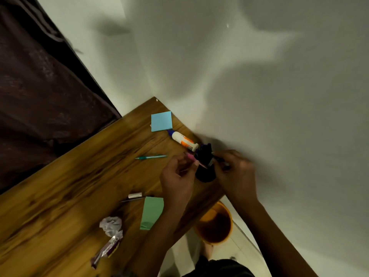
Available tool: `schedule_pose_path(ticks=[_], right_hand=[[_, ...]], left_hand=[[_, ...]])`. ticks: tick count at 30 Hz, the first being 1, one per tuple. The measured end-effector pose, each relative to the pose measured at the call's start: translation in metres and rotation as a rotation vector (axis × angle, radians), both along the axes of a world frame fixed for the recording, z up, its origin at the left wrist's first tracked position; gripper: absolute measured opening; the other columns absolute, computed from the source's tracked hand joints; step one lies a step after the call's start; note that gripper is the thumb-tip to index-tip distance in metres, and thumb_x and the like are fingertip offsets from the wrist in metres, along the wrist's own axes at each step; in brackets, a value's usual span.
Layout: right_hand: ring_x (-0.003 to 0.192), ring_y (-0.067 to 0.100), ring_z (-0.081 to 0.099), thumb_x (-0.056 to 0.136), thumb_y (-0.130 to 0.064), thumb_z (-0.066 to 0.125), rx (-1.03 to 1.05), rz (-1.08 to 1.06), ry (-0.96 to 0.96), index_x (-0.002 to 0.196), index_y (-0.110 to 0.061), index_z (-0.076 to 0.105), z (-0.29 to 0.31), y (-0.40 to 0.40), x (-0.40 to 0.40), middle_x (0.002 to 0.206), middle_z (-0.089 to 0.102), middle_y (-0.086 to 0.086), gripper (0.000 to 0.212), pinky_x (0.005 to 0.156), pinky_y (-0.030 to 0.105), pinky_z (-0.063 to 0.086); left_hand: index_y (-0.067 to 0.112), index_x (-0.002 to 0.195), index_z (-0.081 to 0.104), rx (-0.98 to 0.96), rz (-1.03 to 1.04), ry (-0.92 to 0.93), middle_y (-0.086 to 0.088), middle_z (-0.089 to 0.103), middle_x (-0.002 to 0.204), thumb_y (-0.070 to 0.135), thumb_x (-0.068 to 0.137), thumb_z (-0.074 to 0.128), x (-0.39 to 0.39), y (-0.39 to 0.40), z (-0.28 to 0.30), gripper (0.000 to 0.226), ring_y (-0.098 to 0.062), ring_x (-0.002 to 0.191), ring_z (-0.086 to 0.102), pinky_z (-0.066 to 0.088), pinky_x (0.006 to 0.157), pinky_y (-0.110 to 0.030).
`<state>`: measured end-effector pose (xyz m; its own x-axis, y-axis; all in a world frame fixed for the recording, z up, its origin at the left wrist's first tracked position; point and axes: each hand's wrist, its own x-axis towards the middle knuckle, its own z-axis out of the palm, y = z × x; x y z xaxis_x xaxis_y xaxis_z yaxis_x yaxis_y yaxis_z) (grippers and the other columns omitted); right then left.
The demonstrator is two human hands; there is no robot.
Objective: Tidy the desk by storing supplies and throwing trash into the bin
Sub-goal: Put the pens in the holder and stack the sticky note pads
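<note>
Head view, task looks early-to-mid. Lower left of frame: snack wrapper (105, 249) and crumpled paper (111, 225) lie on the bench (60, 196), not binned. Centre: green note (152, 211), a silver-capped pen (135, 196), teal pen (151, 156), blue note (161, 120) and glue bottle (184, 140) all loose, unstored. Right of centre: left hand (176, 178), fingers pinching a pink pen (194, 159) at the black pen holder (205, 166), which already holds dark pens. Right hand (235, 170) sits at the holder's far side; blurred, so I can't tell its grip. Orange bin (214, 222) on the floor, lower right, looks empty.
</note>
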<state>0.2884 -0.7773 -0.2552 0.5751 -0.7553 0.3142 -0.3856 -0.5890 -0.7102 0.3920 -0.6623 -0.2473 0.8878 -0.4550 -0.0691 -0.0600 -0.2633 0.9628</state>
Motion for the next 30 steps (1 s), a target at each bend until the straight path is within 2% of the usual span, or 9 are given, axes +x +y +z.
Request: schedule_pose_path(ticks=[2,4,6,10,18,22,25,27,30], right_hand=[[0.082,0.017,0.070,0.086,-0.018,0.072,0.005,0.001,0.133,0.110,-0.024,0.077,-0.007,-0.002,0.005,0.105,0.073,-0.003,0.026,0.072,0.035,0.058],[0.082,0.018,0.069,0.085,-0.021,0.071,0.013,0.017,0.234,0.112,-0.027,0.076,-0.014,-0.004,0.007,0.105,0.073,-0.005,0.028,0.070,0.033,0.056],[0.087,0.016,0.067,0.086,-0.026,0.071,0.071,0.036,0.275,0.116,-0.029,0.074,-0.016,-0.005,0.008,0.108,0.072,-0.006,0.030,0.074,0.030,0.055],[0.093,0.009,0.064,0.091,-0.037,0.070,0.128,0.024,0.210,0.121,-0.028,0.071,-0.009,-0.005,0.010,0.111,0.070,-0.008,0.032,0.077,0.023,0.052],[0.099,0.007,0.066,0.092,-0.034,0.072,0.134,0.203,0.011,0.110,-0.020,0.074,0.010,0.031,0.053,0.107,0.071,-0.006,0.023,0.086,0.029,0.057],[0.076,0.010,0.065,0.089,-0.031,0.075,0.077,0.364,0.026,0.106,-0.019,0.074,0.009,0.061,0.083,0.095,0.070,-0.005,0.021,0.072,0.032,0.057],[0.073,0.007,0.062,0.086,-0.032,0.076,0.036,0.440,0.123,0.103,-0.023,0.074,0.005,0.084,0.102,0.095,0.071,-0.005,0.020,0.069,0.025,0.053],[0.068,0.006,0.060,0.086,-0.037,0.075,-0.008,0.532,0.282,0.102,-0.027,0.074,-0.001,0.104,0.122,0.093,0.071,-0.006,0.019,0.064,0.023,0.048],[0.078,0.017,0.068,0.086,-0.036,0.074,-0.102,0.632,0.572,0.098,-0.028,0.076,-0.016,0.130,0.144,0.093,0.074,-0.004,0.014,0.070,0.027,0.048]], left_hand=[[0.041,0.094,0.068,0.070,-0.004,-0.043,0.019,0.073,0.091,0.023,0.085,0.082,-0.002,-0.006,-0.008,0.025,0.003,0.090,0.069,0.055,0.073,-0.012],[0.041,0.096,0.069,0.135,0.009,-0.047,0.017,0.074,0.092,0.029,0.084,0.083,-0.003,-0.009,-0.019,0.022,0.000,0.089,0.069,0.060,0.077,-0.021],[0.033,0.109,0.070,0.155,0.036,-0.002,0.016,0.073,0.096,0.032,0.083,0.084,-0.005,-0.011,-0.023,0.029,0.000,0.091,0.069,0.062,0.081,-0.028],[0.037,0.138,0.054,0.116,0.125,0.069,0.017,0.066,0.114,0.055,0.078,0.079,-0.004,-0.001,-0.020,0.067,0.002,0.103,0.063,0.054,0.083,-0.016],[0.037,0.123,0.065,0.112,0.376,0.084,0.011,0.074,0.099,0.054,0.085,0.070,0.030,0.092,-0.022,0.041,-0.010,0.088,0.072,0.062,0.079,-0.046],[0.032,0.120,0.068,0.073,0.504,0.096,0.004,0.077,0.100,0.045,0.091,0.068,0.035,0.161,-0.021,0.033,-0.018,0.087,0.076,0.064,0.075,-0.043],[0.030,0.116,0.070,0.044,0.678,0.140,0.002,0.078,0.097,0.038,0.093,0.069,0.028,0.212,-0.015,0.024,-0.020,0.087,0.076,0.062,0.069,-0.035],[0.030,0.113,0.070,0.036,0.818,0.143,0.004,0.078,0.094,0.035,0.095,0.069,0.021,0.249,-0.010,0.019,-0.019,0.081,0.076,0.061,0.070,-0.039],[0.026,0.112,0.070,0.006,0.915,0.175,0.000,0.077,0.089,0.033,0.096,0.067,0.006,0.289,-0.005,0.017,-0.027,0.076,0.076,0.061,0.064,-0.049]])
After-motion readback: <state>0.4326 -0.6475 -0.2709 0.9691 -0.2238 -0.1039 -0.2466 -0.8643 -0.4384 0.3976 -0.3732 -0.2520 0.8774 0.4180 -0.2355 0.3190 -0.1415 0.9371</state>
